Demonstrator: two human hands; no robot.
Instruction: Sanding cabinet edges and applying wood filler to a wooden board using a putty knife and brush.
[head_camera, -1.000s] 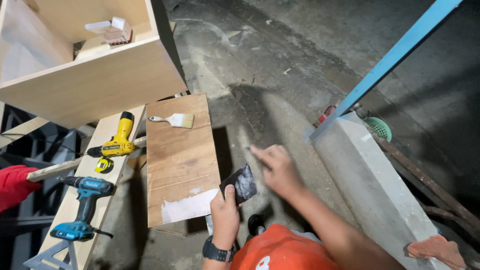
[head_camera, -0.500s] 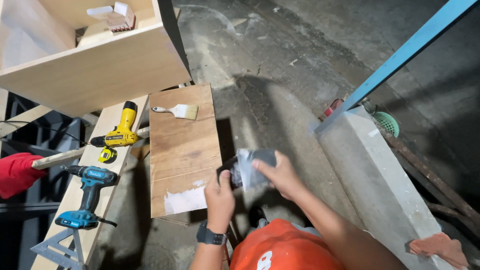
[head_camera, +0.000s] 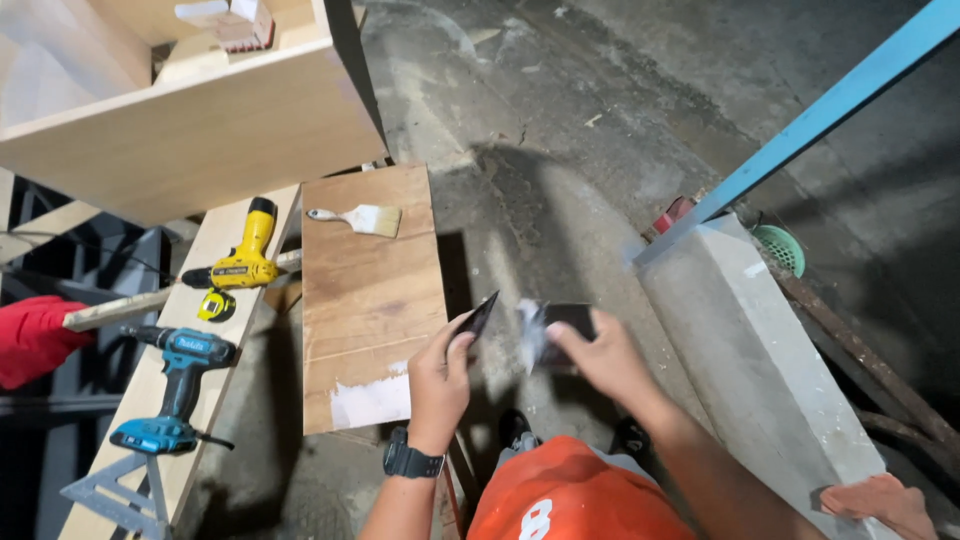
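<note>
From the head camera, looking down: the left hand (head_camera: 440, 375), with a black watch on the wrist, is closed around a thin dark sheet (head_camera: 478, 318), pinching it by its lower end so that it stands on edge just off the right side of the wooden board (head_camera: 368, 290). The right hand (head_camera: 600, 362) is closed on a second dark piece (head_camera: 568, 320), thumb on top, held flat above the concrete floor (head_camera: 560, 130). A pale blur (head_camera: 530, 335) hangs between the two pieces; whether it is dust or a scrap of something I cannot make out. The hands are close but not touching.

Around them: the board carries a white smear (head_camera: 370, 402) at its near end and a paintbrush (head_camera: 358, 218) at its far end. To its left a lighter plank (head_camera: 225, 330) holds a yellow drill (head_camera: 242, 262), a small yellow tape measure (head_camera: 215, 306) and a teal drill (head_camera: 180, 385). A plywood cabinet (head_camera: 190, 120) stands above them. On the right, a grey concrete block (head_camera: 760, 350) lies near the right forearm, with a blue bar (head_camera: 830, 105) slanting across above it.

A red cloth (head_camera: 35, 340) is cut off at the left edge, and a reddish rag (head_camera: 880, 500) at the bottom right corner. The orange garment (head_camera: 570, 490) covers what lies under the hands, with only the dark tips of shoes showing. The cabinet's top runs out of the frame.
</note>
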